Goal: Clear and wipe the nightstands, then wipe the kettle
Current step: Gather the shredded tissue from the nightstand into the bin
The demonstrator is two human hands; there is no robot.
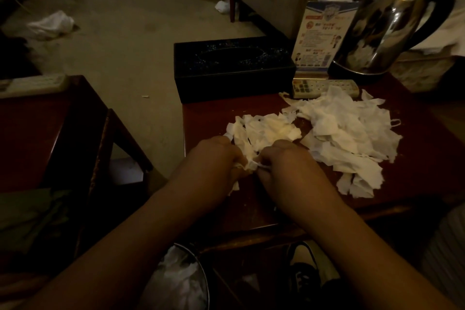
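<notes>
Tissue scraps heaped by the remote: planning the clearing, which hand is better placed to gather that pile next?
Probably the right hand: the large tissue pile lies on its side; the left hand is farther off.

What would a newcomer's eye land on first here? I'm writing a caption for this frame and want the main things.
First, the heap of torn white tissue spread over the dark red nightstand, with the left hand and right hand bunching some at its near edge. Next, the shiny steel kettle at the far right corner, beside a black tissue box. More crumpled tissue lies in a bin below.
</notes>
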